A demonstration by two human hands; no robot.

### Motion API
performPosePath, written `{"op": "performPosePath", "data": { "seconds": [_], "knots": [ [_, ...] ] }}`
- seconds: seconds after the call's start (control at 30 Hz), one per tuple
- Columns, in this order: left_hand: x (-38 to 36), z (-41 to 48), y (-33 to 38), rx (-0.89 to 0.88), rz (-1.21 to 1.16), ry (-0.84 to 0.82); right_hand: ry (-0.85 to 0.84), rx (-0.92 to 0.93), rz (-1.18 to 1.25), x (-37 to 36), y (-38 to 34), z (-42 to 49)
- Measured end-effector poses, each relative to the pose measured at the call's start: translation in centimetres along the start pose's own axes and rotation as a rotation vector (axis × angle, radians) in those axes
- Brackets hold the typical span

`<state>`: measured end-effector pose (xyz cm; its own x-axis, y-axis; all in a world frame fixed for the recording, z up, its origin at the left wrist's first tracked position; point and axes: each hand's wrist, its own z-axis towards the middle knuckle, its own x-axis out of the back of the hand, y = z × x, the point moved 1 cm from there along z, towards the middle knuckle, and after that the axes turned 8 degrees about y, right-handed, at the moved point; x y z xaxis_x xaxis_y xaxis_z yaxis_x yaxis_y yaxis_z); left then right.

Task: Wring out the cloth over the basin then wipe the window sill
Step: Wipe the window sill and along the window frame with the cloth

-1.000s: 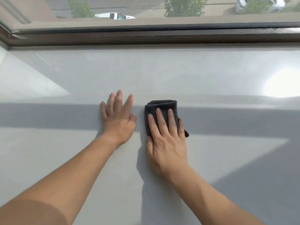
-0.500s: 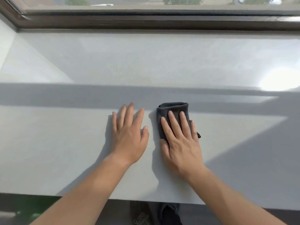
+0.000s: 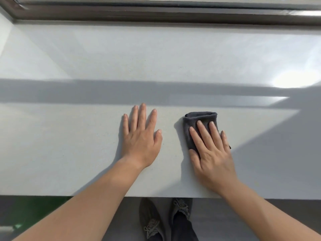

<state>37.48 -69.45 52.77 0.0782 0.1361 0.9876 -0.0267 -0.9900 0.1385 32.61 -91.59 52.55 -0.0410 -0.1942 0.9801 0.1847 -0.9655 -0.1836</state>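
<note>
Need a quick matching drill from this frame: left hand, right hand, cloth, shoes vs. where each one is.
Things:
1. left hand
2. right hand
3. cloth
4. shoes

Places:
A. on the floor below the sill's near edge
B. flat on bare sill, nothing under it
C. folded, pinned to the sill under fingers
D. pressing down on dark fabric

Pairs: 1-B, 2-D, 3-C, 4-A

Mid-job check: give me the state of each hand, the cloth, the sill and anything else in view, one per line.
left hand: open, flat on the sill, palm down, holding nothing.
right hand: open, fingers spread, pressing down on the cloth.
cloth: dark grey, folded, flat on the sill under the right hand.
window sill: light grey, partly in sun, partly in shadow.
window frame: dark, along the sill's far edge.
shoes: on the floor below the sill's near edge.
</note>
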Motion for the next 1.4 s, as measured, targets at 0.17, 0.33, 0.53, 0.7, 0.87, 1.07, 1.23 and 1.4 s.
{"op": "performPosePath", "data": {
  "seconds": [0.17,0.33,0.53,0.7,0.87,1.07,1.23,1.4],
  "knots": [
    [0.1,0.0,-0.1,-0.001,0.001,-0.007,0.011,-0.442,-0.015,0.7,1.0,1.4],
    [0.5,-0.1,-0.5,-0.004,-0.191,0.023,-0.077,0.02,0.017,-0.2,-9.1,-7.0],
    [0.6,-0.6,-0.5,-0.025,-0.161,0.003,-0.058,-0.303,-0.042,0.9,-0.4,-6.4],
    [0.3,-0.4,-0.1,-0.016,-0.134,0.013,-0.032,-0.319,-0.009,-0.2,-9.2,-6.1],
    [0.5,-0.4,-0.4,-0.018,-0.184,0.015,-0.091,-0.007,0.076,-0.4,-10.0,-7.6],
    [1.0,-0.4,0.0,0.011,-0.18,-0.055,-0.086,-0.372,-0.001,2.1,3.1,-6.7],
    [1.5,-0.2,2.8,0.098,-0.266,0.001,-0.071,-0.28,0.013,1.5,-1.7,-8.0],
    [1.4,0.5,5.9,-0.006,-0.368,0.075,-0.014,-0.254,0.034,2.0,-1.4,-7.2]
  ]
}}
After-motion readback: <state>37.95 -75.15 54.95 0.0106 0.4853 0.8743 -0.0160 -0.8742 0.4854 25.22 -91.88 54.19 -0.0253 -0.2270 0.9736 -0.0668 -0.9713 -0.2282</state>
